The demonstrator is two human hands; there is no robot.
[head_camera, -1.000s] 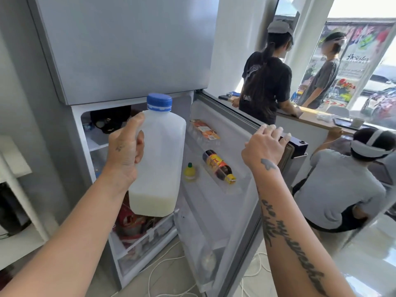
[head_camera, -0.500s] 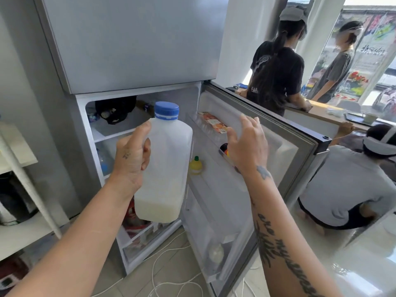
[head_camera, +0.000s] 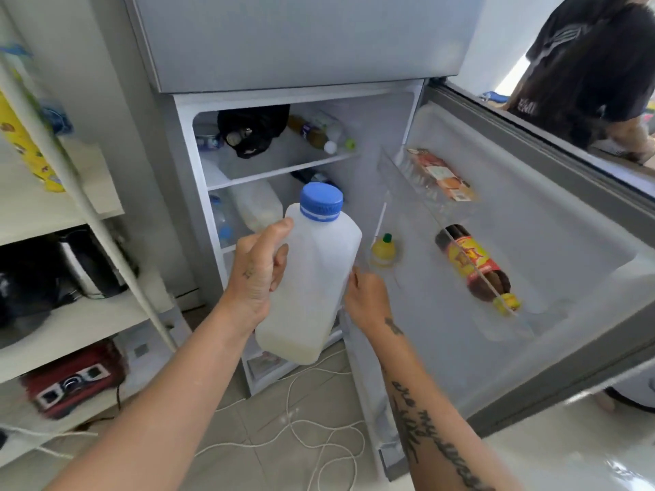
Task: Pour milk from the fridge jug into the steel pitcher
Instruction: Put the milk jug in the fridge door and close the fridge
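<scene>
The fridge door (head_camera: 531, 242) stands wide open to the right, leaving the floor (head_camera: 269, 437) before the fridge free except for loose white cords (head_camera: 312, 430). A shelf unit (head_camera: 71, 313) crowds the left side. The left hand (head_camera: 257, 274) grips the milk jug (head_camera: 319, 274) in mid-air before the open compartment, blue cap (head_camera: 321, 201) on. The right hand (head_camera: 367, 299) touches the jug's right side; whether it grips, I cannot tell.
</scene>
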